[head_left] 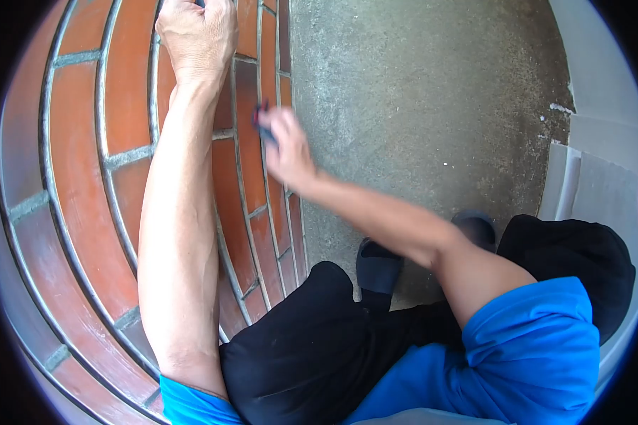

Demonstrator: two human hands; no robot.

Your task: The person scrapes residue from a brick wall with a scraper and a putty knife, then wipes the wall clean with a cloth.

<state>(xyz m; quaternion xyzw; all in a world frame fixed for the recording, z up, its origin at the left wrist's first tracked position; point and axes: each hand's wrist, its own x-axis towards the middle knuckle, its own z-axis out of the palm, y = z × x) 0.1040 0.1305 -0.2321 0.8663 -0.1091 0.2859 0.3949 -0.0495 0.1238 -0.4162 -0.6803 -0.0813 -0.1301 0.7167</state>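
Observation:
A brick wall (81,145) with orange-red bricks and grey mortar lines fills the left side. At the top edge of the view my left hand (197,35) is closed in a fist against the wall, with a sliver of something dark showing at its fingers; what it is I cannot tell. Lower and to the right, my right hand (290,152) is closed around a small dark tool with a red part (262,122), close over the narrow bricks on the right side of the wall. Both hand and tool are blurred by motion.
A grey concrete floor (425,106) runs along the wall. White sheets or boards (606,134) stand at the right. My knees in black trousers (298,347) and dark shoes (379,265) are below, one knee right beside the wall.

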